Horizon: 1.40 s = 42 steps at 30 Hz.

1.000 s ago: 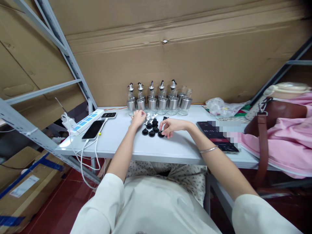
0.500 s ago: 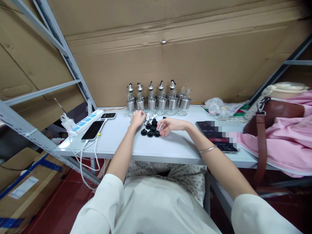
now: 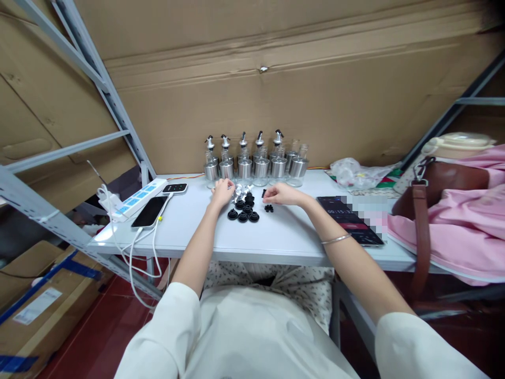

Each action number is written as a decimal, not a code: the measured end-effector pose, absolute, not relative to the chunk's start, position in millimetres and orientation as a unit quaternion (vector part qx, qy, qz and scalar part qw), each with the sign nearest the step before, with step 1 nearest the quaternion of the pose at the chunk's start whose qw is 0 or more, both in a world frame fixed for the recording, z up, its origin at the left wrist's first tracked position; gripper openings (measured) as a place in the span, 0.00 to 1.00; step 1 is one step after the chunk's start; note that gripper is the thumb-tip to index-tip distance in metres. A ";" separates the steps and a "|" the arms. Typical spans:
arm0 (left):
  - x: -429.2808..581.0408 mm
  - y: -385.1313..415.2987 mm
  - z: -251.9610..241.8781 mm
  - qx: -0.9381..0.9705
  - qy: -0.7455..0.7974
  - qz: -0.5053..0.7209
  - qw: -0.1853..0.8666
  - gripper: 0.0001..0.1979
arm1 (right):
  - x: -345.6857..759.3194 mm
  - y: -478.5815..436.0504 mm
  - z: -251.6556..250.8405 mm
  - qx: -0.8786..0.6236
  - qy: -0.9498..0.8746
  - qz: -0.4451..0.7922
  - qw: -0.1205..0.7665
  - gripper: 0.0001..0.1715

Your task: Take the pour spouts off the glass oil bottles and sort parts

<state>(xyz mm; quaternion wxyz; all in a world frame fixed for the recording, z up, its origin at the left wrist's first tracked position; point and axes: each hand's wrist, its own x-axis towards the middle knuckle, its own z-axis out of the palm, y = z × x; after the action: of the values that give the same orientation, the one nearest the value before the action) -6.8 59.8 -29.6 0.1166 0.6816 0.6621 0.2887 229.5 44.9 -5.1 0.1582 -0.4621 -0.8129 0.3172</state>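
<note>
Several black rubber stoppers [image 3: 242, 213] lie in a cluster on the white table [image 3: 284, 239], with small silver spout parts [image 3: 239, 191] just behind them. My left hand [image 3: 222, 191] rests beside the silver parts with its fingers curled; what is inside them is hidden. My right hand [image 3: 283, 195] hovers to the right of the cluster, fingertips pinched on a small black part [image 3: 263, 193]. Another small black piece [image 3: 269, 208] lies on the table below that hand. A row of glass and steel dispenser bottles [image 3: 252, 164] stands at the back against the cardboard.
A power strip [image 3: 136, 196], a dark phone [image 3: 150, 210] and a small device [image 3: 175, 187] with white cables lie at the left. A dark tablet [image 3: 349, 218], a plastic bag [image 3: 355, 173], a brown bag [image 3: 437, 184] and pink cloth [image 3: 453, 231] fill the right. A metal shelf frame [image 3: 98, 79] rises at the left.
My right hand has lifted off the black stoppers and moved back and to the right. A small black piece now shows on the table where it was. My left hand has stayed put.
</note>
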 end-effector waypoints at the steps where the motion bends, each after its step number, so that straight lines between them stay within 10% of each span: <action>1: -6.9 59.9 -29.8 0.683 0.661 0.290 0.116 0.05 | 230.1 44.9 -4.9 -0.459 -0.818 0.313 0.151 0.17; 42: -4.2 54.9 -26.2 0.693 0.649 0.295 0.112 0.05 | 230.3 47.4 -11.0 -0.423 -0.846 0.308 0.104 0.13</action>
<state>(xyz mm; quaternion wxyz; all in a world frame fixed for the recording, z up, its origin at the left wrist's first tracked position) -4.2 54.9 -26.2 0.1118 0.6925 0.6486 0.2952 230.3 47.4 -11.0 0.1039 -0.4226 -0.8461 0.3078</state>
